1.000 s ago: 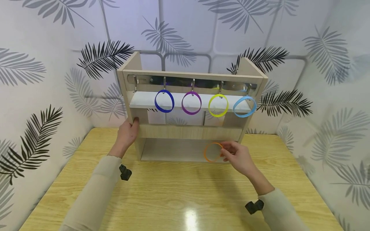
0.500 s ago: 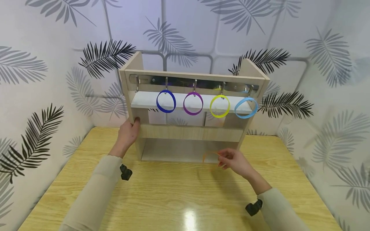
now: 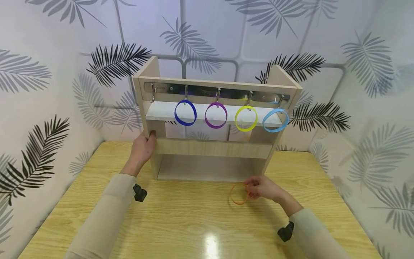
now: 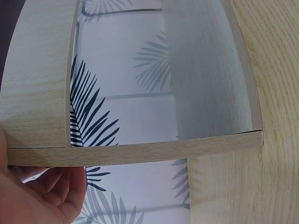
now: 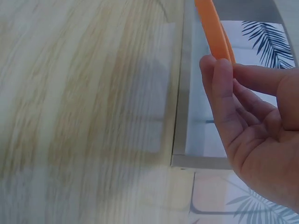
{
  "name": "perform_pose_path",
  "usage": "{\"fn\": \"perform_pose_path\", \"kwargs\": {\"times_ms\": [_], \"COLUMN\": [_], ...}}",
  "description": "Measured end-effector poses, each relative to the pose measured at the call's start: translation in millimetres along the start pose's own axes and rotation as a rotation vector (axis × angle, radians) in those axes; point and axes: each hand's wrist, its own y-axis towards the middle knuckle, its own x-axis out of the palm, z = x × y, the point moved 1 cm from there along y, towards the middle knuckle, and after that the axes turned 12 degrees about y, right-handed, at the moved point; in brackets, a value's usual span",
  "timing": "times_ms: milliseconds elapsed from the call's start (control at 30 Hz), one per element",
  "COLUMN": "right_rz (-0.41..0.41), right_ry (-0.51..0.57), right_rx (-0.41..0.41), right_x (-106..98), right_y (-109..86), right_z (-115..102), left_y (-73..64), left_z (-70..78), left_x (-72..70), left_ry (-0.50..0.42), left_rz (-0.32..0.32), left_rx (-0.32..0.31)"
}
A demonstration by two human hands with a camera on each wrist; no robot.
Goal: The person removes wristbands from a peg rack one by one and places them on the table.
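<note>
My left hand (image 3: 142, 149) grips the left side panel of a small wooden shelf unit (image 3: 213, 148). In the left wrist view its fingers (image 4: 70, 189) curl against the panel's outer face. My right hand (image 3: 264, 187) pinches an orange ring-shaped band, like a wristband (image 3: 238, 204), between thumb and fingertips, low in front of the shelf's bottom board. The right wrist view shows the orange wristband (image 5: 212, 30) from close by, its far part cut off. Blue (image 3: 176, 114), purple (image 3: 206, 117), yellow (image 3: 237, 118) and light blue (image 3: 286, 120) wristbands hang on hooks along the shelf's top rail.
A metal hook strip (image 3: 202, 90) runs along the top rail; its leftmost hook (image 3: 153, 92) bears no band. The unit stands on a wood-grain table (image 3: 181, 223) near a leaf-patterned wall (image 3: 207, 32). Black wrist cameras (image 3: 140, 193) sit at both cuffs.
My right hand has lowered the orange wristband from before the shelf's bottom compartment to just above the table, towards me. My left hand keeps its grip. The hanging wristbands stay on their hooks.
</note>
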Motion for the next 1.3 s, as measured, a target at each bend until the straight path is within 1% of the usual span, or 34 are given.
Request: {"fn": "perform_pose_path", "kwargs": {"times_ms": [100,200,400,533,700,833,967,1133,1200,1300], "right_rz": [-0.004,-0.003,0.016,0.028,0.053,0.077,0.095,0.112,0.114,0.11], "right_ry": [-0.003,-0.032,-0.101,-0.129,-0.13,-0.122,-0.16,-0.263,-0.29,-0.322], "right_rx": [0.004,-0.003,-0.003,-0.006,-0.028,-0.027,-0.042,-0.092,-0.111,-0.16], "right_x": [-1,-4,-8,-8,-7,-7,-7,-8,-7,-4], "right_y": [1.8,3.9,7.1,8.6,10.9,10.8,10.2,8.9,8.4,7.9], "right_z": [3,8,20,27,29,29,30,24,17,1], "left_y": [-0.3,-0.8,-3.1,-3.9,-2.5,-0.6,0.2,-2.2,-3.3,-3.7], "left_z": [-0.6,-0.3,-0.2,0.0,0.6,-0.4,-1.2,0.7,2.0,3.1], "left_x": [-1.5,-2.0,-1.1,-0.5,-0.4,0.3,0.2,-0.8,-1.1,-1.3], "left_ry": [-0.002,-0.006,-0.011,-0.013,-0.013,0.0,0.008,0.01,0.01,0.012], "left_rz": [0.005,0.006,-0.014,-0.02,0.001,0.018,0.019,0.015,0.019,0.03], "left_rx": [0.001,0.004,-0.006,-0.01,0.0,0.007,0.016,0.012,0.008,0.008]}}
